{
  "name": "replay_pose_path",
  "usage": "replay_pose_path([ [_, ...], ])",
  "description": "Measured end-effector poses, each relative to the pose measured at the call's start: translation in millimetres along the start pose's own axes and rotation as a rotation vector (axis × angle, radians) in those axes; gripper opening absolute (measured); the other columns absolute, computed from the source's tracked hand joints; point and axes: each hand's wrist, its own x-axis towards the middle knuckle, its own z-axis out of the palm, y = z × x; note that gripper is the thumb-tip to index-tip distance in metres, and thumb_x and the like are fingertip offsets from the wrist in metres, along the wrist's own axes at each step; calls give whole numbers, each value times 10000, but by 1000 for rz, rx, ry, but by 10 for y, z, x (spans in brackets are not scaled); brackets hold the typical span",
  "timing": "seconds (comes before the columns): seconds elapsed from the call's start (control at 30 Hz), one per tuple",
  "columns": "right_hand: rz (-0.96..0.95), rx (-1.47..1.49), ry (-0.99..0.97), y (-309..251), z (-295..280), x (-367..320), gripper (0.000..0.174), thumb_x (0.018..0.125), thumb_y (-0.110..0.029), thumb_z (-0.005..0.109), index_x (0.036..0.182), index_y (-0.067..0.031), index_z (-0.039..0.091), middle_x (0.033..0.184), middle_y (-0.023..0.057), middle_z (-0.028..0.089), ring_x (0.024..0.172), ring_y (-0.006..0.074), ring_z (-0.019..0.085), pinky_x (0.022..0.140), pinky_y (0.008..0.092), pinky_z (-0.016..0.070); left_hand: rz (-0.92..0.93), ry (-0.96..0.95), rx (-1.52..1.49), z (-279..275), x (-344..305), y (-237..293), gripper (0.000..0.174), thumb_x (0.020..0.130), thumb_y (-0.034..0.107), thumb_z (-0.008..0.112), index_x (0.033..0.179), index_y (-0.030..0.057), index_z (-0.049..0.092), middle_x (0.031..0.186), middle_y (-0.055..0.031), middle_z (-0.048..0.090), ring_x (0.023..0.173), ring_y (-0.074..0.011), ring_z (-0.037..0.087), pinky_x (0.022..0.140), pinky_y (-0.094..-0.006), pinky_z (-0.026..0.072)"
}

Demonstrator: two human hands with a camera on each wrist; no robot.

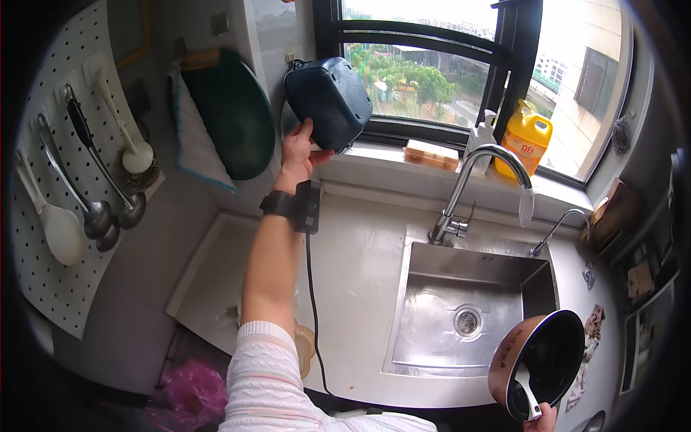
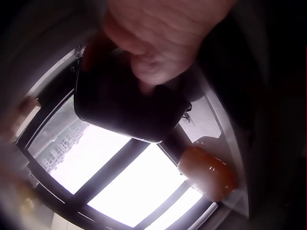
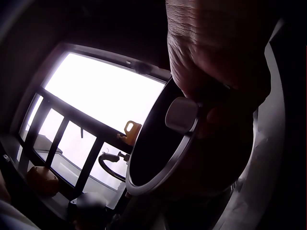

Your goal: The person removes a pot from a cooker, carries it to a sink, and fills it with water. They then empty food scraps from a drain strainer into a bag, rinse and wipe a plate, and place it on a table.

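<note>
Sink (image 1: 439,302), head view only, left hand (image 1: 299,153) holding container (image 1: 325,99), right hand (image 1: 543,419) pot (image 1: 507,360)

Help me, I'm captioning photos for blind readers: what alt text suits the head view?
A person's left hand holds a dark blue container up beside a window, while the right hand holds a tilted pink pot with a white utensil inside, near a steel sink.

Sink (image 1: 432,338) brushed metal; faucet (image 1: 464,173) glossy metal; dark container (image 1: 327,101) smooth plastic.

"立白" on the yellow jug (image 1: 527,144); illegible dark characters on the pink pot (image 1: 507,354).
</note>
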Motion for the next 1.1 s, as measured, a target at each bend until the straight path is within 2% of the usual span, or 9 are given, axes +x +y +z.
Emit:
replay_pose_path([
  [0.1, -20, -59, 100, -11, 167, -75, 144, 791, 3, 506, 906, 34, 586, 733, 62, 587, 625, 170, 577, 519, 280, 471, 16, 29, 6, -60, -31, -76, 409, 863, 371, 551, 1144, 80, 497, 854, -94, 580, 507, -286, 610, 407, -334, 517],
  [0.13, -143, -44, 101, 195, -53, 231, 60, 668, -31, 497, 714, -69, 494, 596, 49, 556, 513, 196, 605, 367, 321, 492, 28, 47, 5, -86, -22, -163, 393, 862, 364, 557, 1131, 84, 499, 850, -90, 577, 502, -285, 608, 407, -338, 515],
  [0.23, -128, -160, 85, 144, 61, 28, 127, 690, -44, 515, 570, -74, 484, 472, 41, 479, 340, 168, 478, 283, 305, 379, 16, -16, 13, -424, 175, -280, 262, 856, 288, 585, 1004, 78, 536, 825, -81, 601, 531, -233, 630, 409, -293, 512],
  [0.27, -112, -118, 69, 132, 27, -24, 65, 685, 2, 531, 637, 24, 567, 532, 110, 553, 387, 213, 535, 320, 309, 415, -10, -51, 41, -557, 326, -312, 227, 859, 265, 583, 973, 71, 555, 805, -75, 612, 540, -216, 635, 404, -276, 507],
  [0.33, -86, -144, 107, 85, 89, -169, 144, 694, 7, 551, 566, 72, 566, 500, 128, 544, 384, 218, 538, 325, 303, 417, 70, 32, 297, -615, 329, -347, 230, 850, 263, 593, 998, 90, 562, 773, -48, 622, 608, -187, 643, 426, -252, 490],
  [0.5, 13, -68, 132, 190, -349, -154, 136, 692, 0, 589, 584, 82, 589, 510, 151, 548, 390, 222, 535, 327, 313, 406, 127, 223, 574, -687, -164, -788, 491, 849, 192, 587, 1294, 124, 391, 1098, -31, 547, 835, -140, 586, 609, -211, 446],
  [0.83, 53, -8, 127, -45, -1585, -89, 96, 675, 21, 565, 596, 73, 580, 503, 131, 553, 382, 203, 537, 315, 298, 406, -70, -799, 550, 2102, -2956, -2128, 141, 805, 6, 604, 944, 21, 626, 801, 2, 615, 696, -47, 558, 596, -167, 415],
  [0.97, 15, 43, 237, -214, -2133, -364, 52, 657, 52, 543, 676, 83, 580, 517, 119, 551, 380, 192, 537, 307, 304, 416, 150, -1161, 620, 3324, -3982, -3041, 99, 789, 14, 621, 883, 4, 650, 764, -19, 630, 679, -64, 574, 620, -191, 452],
  [1.1, -77, 64, 383, -230, -2551, -722, 122, 649, 73, 519, 751, 75, 586, 566, 103, 568, 405, 179, 547, 324, 303, 439, 379, -1417, 781, 4408, -4865, -3770, 127, 759, 109, 574, 815, 88, 686, 805, -113, 651, 729, -279, 629, 673, -352, 504],
])
